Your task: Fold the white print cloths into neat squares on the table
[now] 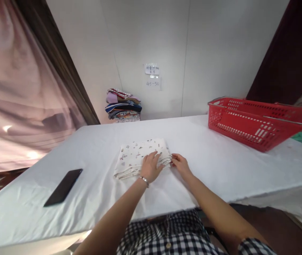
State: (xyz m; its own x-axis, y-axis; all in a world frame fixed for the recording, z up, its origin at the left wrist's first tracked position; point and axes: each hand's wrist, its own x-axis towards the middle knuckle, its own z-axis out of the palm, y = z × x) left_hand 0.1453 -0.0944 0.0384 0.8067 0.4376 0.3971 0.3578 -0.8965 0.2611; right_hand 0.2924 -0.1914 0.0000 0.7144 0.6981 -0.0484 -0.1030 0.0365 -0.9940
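A folded white cloth (133, 154) with small scattered printed figures lies on the white-covered table in front of me, its layers showing along the near edge. My left hand (151, 167) rests on top of it, fingers spread and palm down, with a bracelet at the wrist. At the cloth's right edge, my right hand (180, 165) has its fingers bent around the layered corner. The fingertips there are partly hidden by the fabric.
A black phone (63, 187) lies at the left on the tablecloth (92, 198). A red basket (246, 124) stands at the right. Behind the table's far edge is a stack of folded clothes (124, 106), by a wall with paper labels (152, 78). A pink curtain (20, 88) hangs at left.
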